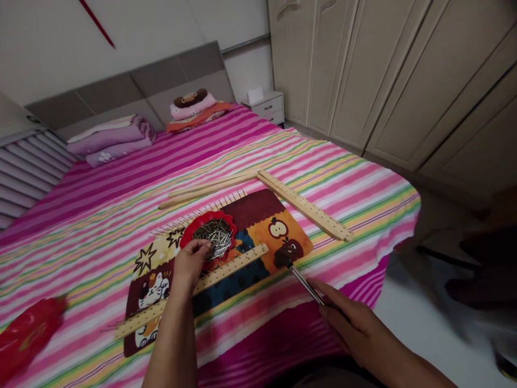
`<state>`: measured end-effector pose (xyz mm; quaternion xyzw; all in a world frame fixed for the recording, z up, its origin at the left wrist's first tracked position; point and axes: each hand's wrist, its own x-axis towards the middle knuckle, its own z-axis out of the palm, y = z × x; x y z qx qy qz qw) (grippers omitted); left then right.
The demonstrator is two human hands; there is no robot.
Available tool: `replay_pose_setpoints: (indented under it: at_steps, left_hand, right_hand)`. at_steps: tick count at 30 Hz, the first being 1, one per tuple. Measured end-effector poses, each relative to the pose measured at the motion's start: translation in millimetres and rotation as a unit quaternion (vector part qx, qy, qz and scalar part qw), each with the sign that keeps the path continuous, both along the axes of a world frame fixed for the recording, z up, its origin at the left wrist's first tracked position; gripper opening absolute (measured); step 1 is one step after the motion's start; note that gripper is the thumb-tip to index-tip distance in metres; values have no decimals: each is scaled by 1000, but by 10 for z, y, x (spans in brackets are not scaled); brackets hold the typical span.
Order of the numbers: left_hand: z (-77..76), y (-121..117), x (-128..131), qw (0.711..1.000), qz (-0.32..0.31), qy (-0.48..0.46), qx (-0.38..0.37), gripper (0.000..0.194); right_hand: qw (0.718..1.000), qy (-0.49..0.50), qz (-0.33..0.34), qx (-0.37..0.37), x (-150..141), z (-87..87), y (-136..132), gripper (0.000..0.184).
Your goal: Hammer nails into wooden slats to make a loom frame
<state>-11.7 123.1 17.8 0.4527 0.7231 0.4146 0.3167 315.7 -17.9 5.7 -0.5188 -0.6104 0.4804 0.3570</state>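
Right hand [351, 318] is clamped on a hammer [301, 278], likely gripped by its handle for control, its head over the near right corner of the mat [252, 210]; left hand [191, 264] reaches into the red bowl [233, 223], but whether its fingertips close on a nail, cannot tell. Largest first: striped cloth [363, 180] lies beneath, the mat on it, probably as a work surface, then a wooden strip [232, 269] across the mat nearer the person. Bowl sits just beyond the strip, presumably for easy reach, keeping loose nails [220, 237] together.
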Motion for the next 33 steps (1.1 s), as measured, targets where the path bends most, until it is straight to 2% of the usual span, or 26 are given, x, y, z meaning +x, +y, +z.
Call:
replay_pose_setpoints:
  at_steps: [4,6,9,18,22,25,28,33]
  left_hand:
    - [108,-22,43,983,87,-159,16,25]
    - [155,-39,47,969,128,-210,20,19]
    - [198,-73,17,953,156,-257,31,14]
    - [196,-121,-66,940,181,-280,69,19]
    - [300,-172,-26,938,179,-288,71,19]
    - [355,-309,46,945,176,-269,58,18]
    - [262,-546,147,964,150,-210,58,21]
    - [-137,-986,290,988,97,-120,10,31]
  right_hand:
    - [1000,5,13,-15,-4,-18,-16,46]
    - [999,9,20,-23,-2,-34,-21,48]
    - [1000,10,15,-23,-1,-72,-27,48]
    - [1000,3,9,-26,-21,-113,-21,49]
    - [1000,2,10,-29,-18,-75,-18,48]
    - [1000,6,12,-22,-11,-57,-26,48]
    - [1000,11,8,-20,-10,-51,-29,48]
    - [999,18,20,-19,-20,-37,-21,45]
